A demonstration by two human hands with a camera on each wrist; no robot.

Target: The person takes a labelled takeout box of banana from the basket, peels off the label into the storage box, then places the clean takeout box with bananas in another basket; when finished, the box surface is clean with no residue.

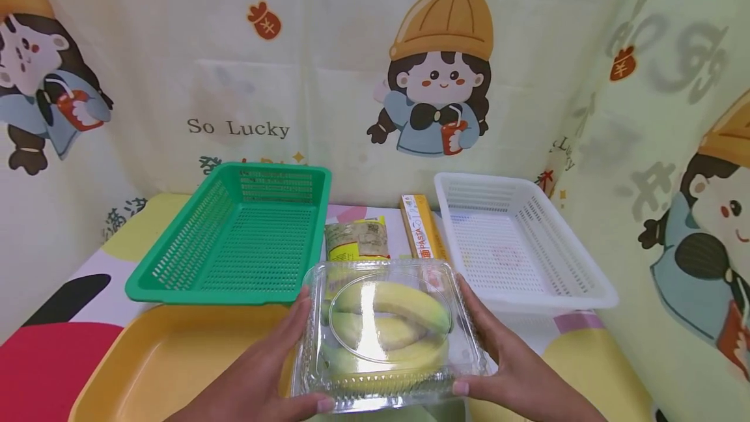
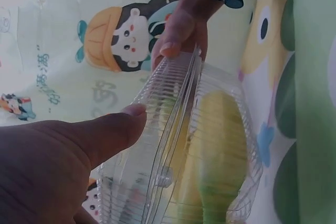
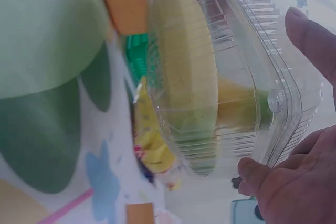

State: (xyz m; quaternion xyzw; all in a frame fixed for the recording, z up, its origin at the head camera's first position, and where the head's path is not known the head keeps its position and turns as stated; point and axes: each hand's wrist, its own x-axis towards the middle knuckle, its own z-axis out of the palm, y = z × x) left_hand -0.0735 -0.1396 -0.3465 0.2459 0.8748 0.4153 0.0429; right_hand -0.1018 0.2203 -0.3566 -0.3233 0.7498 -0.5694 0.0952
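Observation:
Between both hands is a clear plastic clamshell box (image 1: 313, 370) with several yellow bananas (image 1: 404, 301), green at their tips, inside. Its lid is down, and the two rims meet in the left wrist view. My left hand (image 1: 258, 363) grips the box's left side, thumb at the near edge. On the opposite side my right hand (image 1: 510, 350) holds it, thumb likewise at the near edge. The box is lifted over the table, tilted toward the head camera. In the right wrist view, fingers (image 3: 254, 174) of the right hand press on the box's corner.
A green basket (image 1: 140, 288) stands at back left, a white basket (image 1: 592, 292) at back right. Between them lie a yellow-edged food packet (image 1: 357, 239) and an orange pasta box (image 1: 418, 230). An orange-yellow tray (image 1: 170, 363) sits front left. Printed curtains (image 1: 334, 83) enclose the table.

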